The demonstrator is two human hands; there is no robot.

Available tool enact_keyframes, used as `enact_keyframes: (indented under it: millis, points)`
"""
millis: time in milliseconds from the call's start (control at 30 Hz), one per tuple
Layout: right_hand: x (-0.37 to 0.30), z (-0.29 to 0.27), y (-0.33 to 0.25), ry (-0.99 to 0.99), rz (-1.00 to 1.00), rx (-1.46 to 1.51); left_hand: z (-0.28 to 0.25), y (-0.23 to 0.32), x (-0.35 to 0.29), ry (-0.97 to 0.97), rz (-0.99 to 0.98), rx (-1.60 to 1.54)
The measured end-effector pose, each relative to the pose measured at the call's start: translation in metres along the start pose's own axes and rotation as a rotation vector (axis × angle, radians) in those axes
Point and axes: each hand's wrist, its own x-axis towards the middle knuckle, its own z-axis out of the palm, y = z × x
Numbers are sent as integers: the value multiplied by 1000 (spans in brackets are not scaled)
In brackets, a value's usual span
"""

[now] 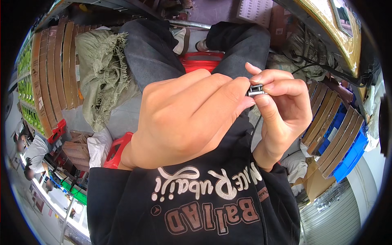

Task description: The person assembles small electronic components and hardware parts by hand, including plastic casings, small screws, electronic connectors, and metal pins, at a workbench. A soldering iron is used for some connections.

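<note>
A small black-and-silver part is held between my two hands, in front of my lap. My left hand is closed, its back toward me, and its thumb and fingertips pinch the part's left end. The other fingers curl under and are mostly hidden. On the opposite side, my right hand grips the part between thumb and fingers, with one fingertip raised above it. The fingers cover much of the part, so its exact kind cannot be made out.
Beyond my knees is a red plastic stool. At left stand a woven sack and stacked cardboard trays. Cardboard and blue trays are at right. A yellow-edged machine juts in top right. People work far left.
</note>
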Motion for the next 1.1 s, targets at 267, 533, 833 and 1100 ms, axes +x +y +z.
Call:
enact_keyframes:
  millis: [267,533,833,1100]
  points:
    - [-4,4,-1,58,3,71,1,1,-2,13,68,63]
    - [-2,1,4,46,-53,-63,0,-2,-3,-34,65,61]
    - [3,2,-1,14,-51,-119,4,-7,-4,-10,71,42]
    - [4,8,4,8,-92,-287,1,-12,-6,18,123,51]
